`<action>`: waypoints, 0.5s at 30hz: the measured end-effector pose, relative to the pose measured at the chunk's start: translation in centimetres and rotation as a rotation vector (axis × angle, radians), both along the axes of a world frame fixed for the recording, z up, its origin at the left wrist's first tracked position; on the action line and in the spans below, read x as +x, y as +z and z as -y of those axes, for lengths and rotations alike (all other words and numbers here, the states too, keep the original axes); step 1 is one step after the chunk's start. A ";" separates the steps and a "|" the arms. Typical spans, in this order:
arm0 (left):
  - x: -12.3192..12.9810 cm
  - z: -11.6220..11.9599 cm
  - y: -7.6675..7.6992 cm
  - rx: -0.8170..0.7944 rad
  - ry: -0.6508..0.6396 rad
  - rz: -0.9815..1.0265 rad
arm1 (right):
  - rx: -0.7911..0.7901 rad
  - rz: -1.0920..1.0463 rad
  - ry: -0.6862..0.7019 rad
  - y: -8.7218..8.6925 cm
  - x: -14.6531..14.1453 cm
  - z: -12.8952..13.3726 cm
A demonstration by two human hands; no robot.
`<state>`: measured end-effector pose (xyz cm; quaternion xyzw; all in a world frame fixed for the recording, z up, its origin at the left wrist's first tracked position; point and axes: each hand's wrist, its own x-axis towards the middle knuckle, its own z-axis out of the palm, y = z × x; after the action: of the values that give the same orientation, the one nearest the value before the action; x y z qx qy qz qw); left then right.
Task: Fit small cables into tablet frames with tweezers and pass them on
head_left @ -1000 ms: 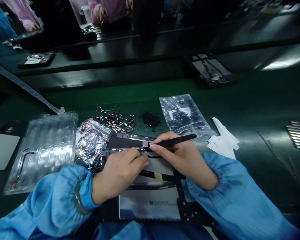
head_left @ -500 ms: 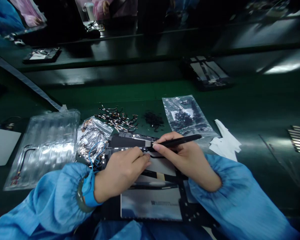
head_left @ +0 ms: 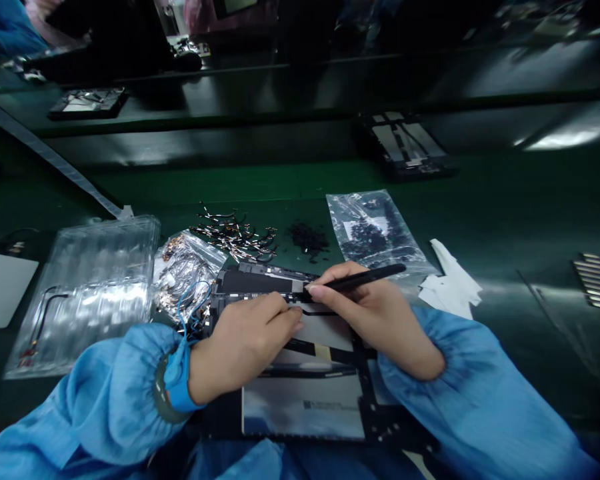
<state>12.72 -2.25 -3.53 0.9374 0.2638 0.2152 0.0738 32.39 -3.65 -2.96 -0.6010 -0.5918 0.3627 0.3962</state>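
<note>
An opened electronic device (head_left: 300, 407) with silver panels and black strips lies in front of me. My right hand (head_left: 363, 310) pinches a slim black tool (head_left: 365, 276), its tip down at the device's upper part beside a black strip (head_left: 255, 283). Just left of it, my left hand (head_left: 253, 340) rests on the device with fingers bent and pressed together; what its fingertips hold, if anything, is hidden. A blue band with a coiled cord is round my left wrist.
Behind the device lie small metallic-ended cables (head_left: 237, 235), a heap of black bits (head_left: 307, 239) and a clear bag (head_left: 375, 227). Left are a bag of parts (head_left: 187, 273) and a plastic tray (head_left: 95, 287); right, white paper pieces (head_left: 450, 283). Another device (head_left: 405, 143) sits further back.
The back end of the black tool has tilted up slightly. My hands keep nearly the same places. At the far left, a person's blue sleeve has shifted.
</note>
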 end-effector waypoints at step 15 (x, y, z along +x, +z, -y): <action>1.5 0.1 4.5 -1.412 0.190 0.378 | -0.370 -0.755 0.065 1.7 0.7 0.6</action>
<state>14.21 -2.33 0.99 0.5866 0.4025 0.1573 0.6850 33.11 -4.25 -1.29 -0.4680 -0.3487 0.6700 0.4588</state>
